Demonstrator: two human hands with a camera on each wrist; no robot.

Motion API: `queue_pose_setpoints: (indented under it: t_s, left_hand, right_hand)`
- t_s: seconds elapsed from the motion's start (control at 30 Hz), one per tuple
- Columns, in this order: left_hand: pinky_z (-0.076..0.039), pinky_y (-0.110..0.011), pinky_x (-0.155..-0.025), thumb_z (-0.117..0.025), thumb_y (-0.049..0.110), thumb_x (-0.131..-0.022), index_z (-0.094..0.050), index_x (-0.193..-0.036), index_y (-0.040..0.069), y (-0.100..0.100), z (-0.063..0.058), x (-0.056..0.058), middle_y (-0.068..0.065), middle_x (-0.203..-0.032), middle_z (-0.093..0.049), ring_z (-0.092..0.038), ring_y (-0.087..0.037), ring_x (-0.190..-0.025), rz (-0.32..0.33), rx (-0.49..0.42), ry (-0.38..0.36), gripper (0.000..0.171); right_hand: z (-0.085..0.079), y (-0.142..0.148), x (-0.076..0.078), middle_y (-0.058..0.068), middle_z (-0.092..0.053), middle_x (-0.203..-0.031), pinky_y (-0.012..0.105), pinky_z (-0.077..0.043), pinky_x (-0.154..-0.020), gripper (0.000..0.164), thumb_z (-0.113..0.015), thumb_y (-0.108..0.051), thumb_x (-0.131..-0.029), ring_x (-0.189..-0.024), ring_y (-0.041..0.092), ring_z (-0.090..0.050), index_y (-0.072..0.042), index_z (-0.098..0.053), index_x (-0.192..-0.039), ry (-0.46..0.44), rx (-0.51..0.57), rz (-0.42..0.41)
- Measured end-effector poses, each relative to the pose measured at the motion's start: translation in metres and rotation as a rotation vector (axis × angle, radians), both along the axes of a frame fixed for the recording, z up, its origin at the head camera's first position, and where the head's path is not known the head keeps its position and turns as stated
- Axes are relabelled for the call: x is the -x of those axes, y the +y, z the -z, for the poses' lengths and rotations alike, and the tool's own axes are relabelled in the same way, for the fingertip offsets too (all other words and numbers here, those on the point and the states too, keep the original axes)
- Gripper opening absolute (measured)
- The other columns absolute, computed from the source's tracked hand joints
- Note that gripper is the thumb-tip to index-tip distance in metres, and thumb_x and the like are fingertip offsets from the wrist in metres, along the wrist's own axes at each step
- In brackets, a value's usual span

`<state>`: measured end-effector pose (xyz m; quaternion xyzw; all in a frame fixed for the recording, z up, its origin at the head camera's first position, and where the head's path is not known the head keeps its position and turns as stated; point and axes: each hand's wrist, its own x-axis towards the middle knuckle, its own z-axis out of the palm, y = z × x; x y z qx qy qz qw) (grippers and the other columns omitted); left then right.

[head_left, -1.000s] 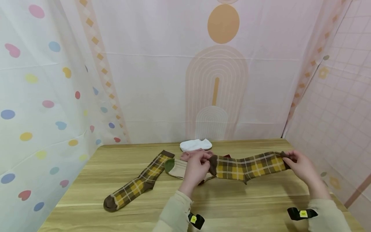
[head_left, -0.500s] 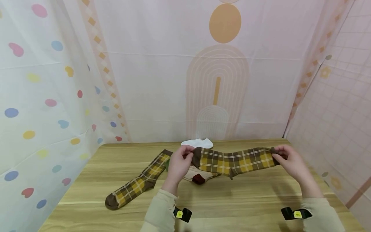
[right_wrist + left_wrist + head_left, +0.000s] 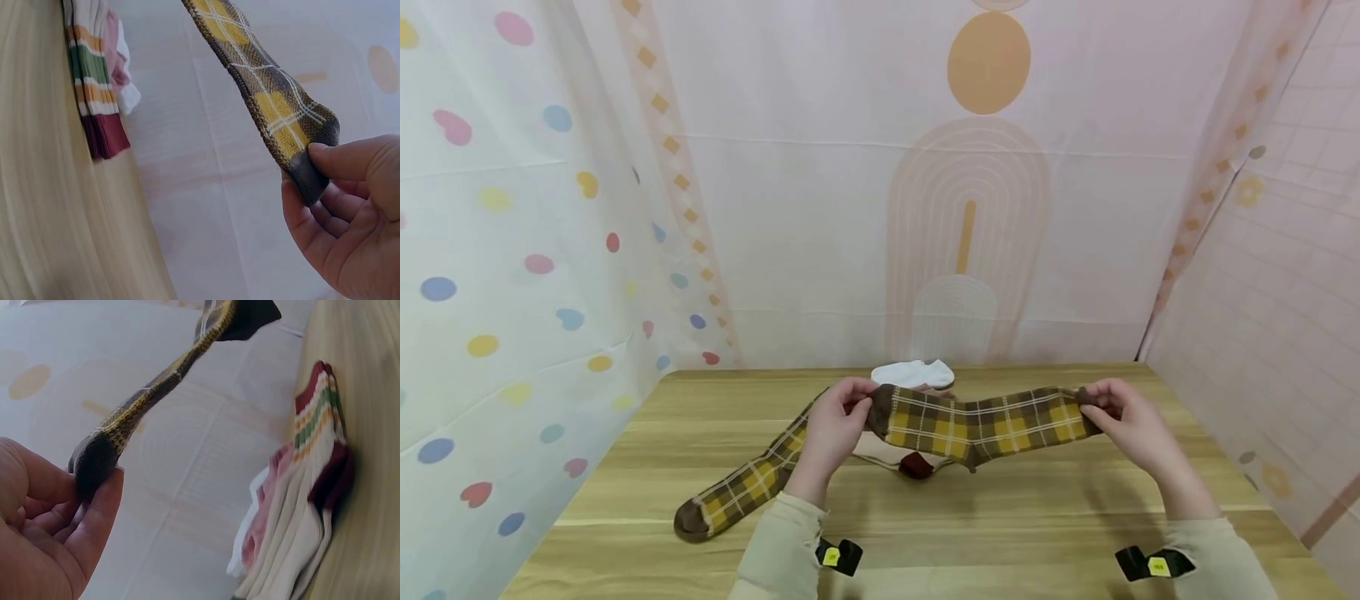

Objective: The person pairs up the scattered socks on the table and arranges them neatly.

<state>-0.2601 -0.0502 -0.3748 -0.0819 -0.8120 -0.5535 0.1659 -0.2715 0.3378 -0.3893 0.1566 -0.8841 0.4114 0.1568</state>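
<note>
A brown and yellow plaid sock [image 3: 992,425] is held up sideways above the table, stretched between both hands. The left hand [image 3: 833,429] pinches its dark toe; in the left wrist view the thumb and fingers grip that toe [image 3: 95,464]. At the other end, the right hand [image 3: 1138,429] pinches the dark cuff [image 3: 307,178] between thumb and fingers. A matching plaid sock [image 3: 737,492] lies flat on the table at the left, its upper end partly hidden behind the left hand.
Behind the held sock, cream socks with maroon heels and striped cuffs [image 3: 315,456] lie on the wooden table [image 3: 970,542]. Pink socks [image 3: 272,500] and white socks [image 3: 910,373] lie farther back. Patterned cloth [image 3: 805,217] hangs around the table's back and sides.
Both hands have carried the held plaid sock leftward, rising slightly at first. It now covers part of the cream socks, and the left hand overlaps the top of the lying plaid sock.
</note>
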Motion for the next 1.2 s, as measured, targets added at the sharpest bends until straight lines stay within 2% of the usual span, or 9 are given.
queue_pose_setpoints:
  t_s: [0.13, 0.33, 0.53, 0.8, 0.97, 1.2]
  left_hand:
    - [-0.058, -0.036, -0.064, -0.058, -0.009, -0.093, -0.068, -0.102, 0.001, -0.008, 0.002, -0.001, -0.011, -0.089, -0.065, -0.063, -0.021, -0.077, 0.002, 0.042, 0.01, 0.016]
    - [-0.055, -0.03, -0.062, -0.06, -0.008, -0.093, -0.069, -0.1, 0.003, -0.02, 0.008, -0.004, -0.008, -0.088, -0.066, -0.061, -0.019, -0.077, -0.008, 0.147, -0.021, 0.015]
    - [-0.053, -0.031, -0.064, -0.063, -0.006, -0.092, -0.07, -0.099, 0.005, -0.033, 0.017, -0.007, -0.004, -0.088, -0.067, -0.061, -0.017, -0.078, 0.002, 0.245, -0.053, 0.015]
    - [-0.056, -0.032, -0.059, -0.061, -0.008, -0.092, -0.068, -0.096, 0.004, -0.049, 0.028, -0.014, -0.003, -0.082, -0.063, -0.061, -0.016, -0.071, 0.049, 0.24, -0.156, 0.015]
    - [-0.055, -0.03, -0.058, -0.061, -0.01, -0.091, -0.068, -0.096, 0.002, -0.055, 0.036, -0.016, -0.003, -0.081, -0.063, -0.06, -0.016, -0.07, 0.073, 0.273, -0.193, 0.015]
    - [-0.052, -0.031, -0.061, -0.062, -0.011, -0.089, -0.068, -0.092, 0.004, -0.063, 0.046, -0.015, -0.003, -0.08, -0.062, -0.058, -0.016, -0.074, 0.062, 0.367, -0.224, 0.016]
  right_hand:
    - [0.004, -0.007, 0.0, 0.011, -0.065, -0.091, 0.026, -0.05, -0.061, 0.019, -0.066, 0.004, -0.092, -0.076, 0.011, -0.058, 0.007, -0.059, -0.11, 0.022, -0.012, -0.021]
    - [0.011, -0.02, -0.001, 0.011, -0.064, -0.096, 0.028, -0.05, -0.063, 0.017, -0.067, 0.002, -0.092, -0.083, 0.021, -0.06, 0.003, -0.06, -0.108, 0.001, -0.043, -0.062]
    - [0.019, -0.033, -0.002, 0.004, -0.063, -0.091, 0.029, -0.05, -0.063, 0.015, -0.069, -0.002, -0.092, -0.081, 0.019, -0.059, -0.001, -0.062, -0.105, -0.032, -0.052, -0.112]
    - [0.033, -0.048, 0.0, -0.001, -0.062, -0.087, 0.028, -0.051, -0.064, 0.012, -0.069, -0.001, -0.091, -0.078, 0.012, -0.059, -0.004, -0.062, -0.1, -0.076, -0.09, -0.221]
    - [0.04, -0.054, 0.001, 0.0, -0.062, -0.086, 0.028, -0.05, -0.063, 0.013, -0.07, -0.001, -0.09, -0.078, 0.012, -0.059, -0.004, -0.06, -0.098, -0.08, -0.104, -0.292]
    - [0.047, -0.06, 0.005, 0.001, -0.062, -0.09, 0.034, -0.051, -0.069, 0.016, -0.072, -0.005, -0.089, -0.083, 0.02, -0.061, -0.004, -0.058, -0.096, -0.103, -0.173, -0.307]
